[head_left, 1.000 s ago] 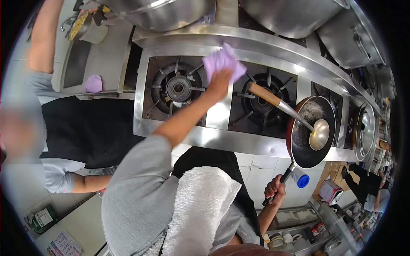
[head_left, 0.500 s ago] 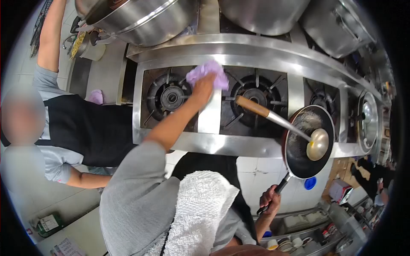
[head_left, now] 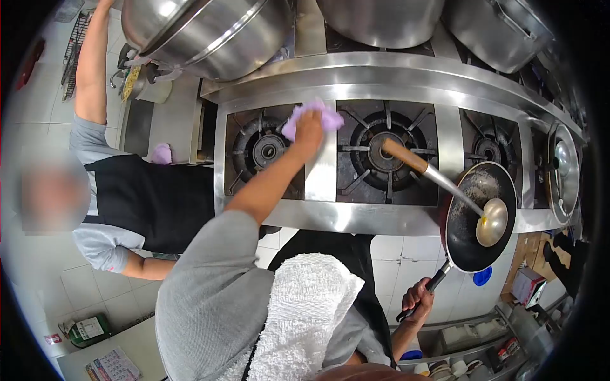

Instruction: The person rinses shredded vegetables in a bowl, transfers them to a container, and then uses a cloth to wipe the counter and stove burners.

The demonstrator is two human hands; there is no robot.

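Note:
A purple cloth [head_left: 332, 119] lies under my left hand [head_left: 309, 134], which presses it on the steel strip [head_left: 321, 174] between two gas burners. My right hand [head_left: 418, 301] is wrapped round the black handle of a frying pan [head_left: 467, 238]. The pan is held out over the front edge of the stove, near the right burners. A ladle [head_left: 491, 222] rests in it, bowl down in the pan, its wooden handle reaching out over the middle burner [head_left: 386, 151].
Large steel pots [head_left: 381, 22] stand along the back. At the left is a co-worker in a black apron [head_left: 149, 203], one arm raised. Another purple cloth [head_left: 161, 153] lies on the left counter. A lidded round pan [head_left: 562, 168] sits at the far right.
The whole view has shifted slightly. My left hand and the cloth have moved a little left along the steel strip. My right hand still holds the pan, with the ladle in it.

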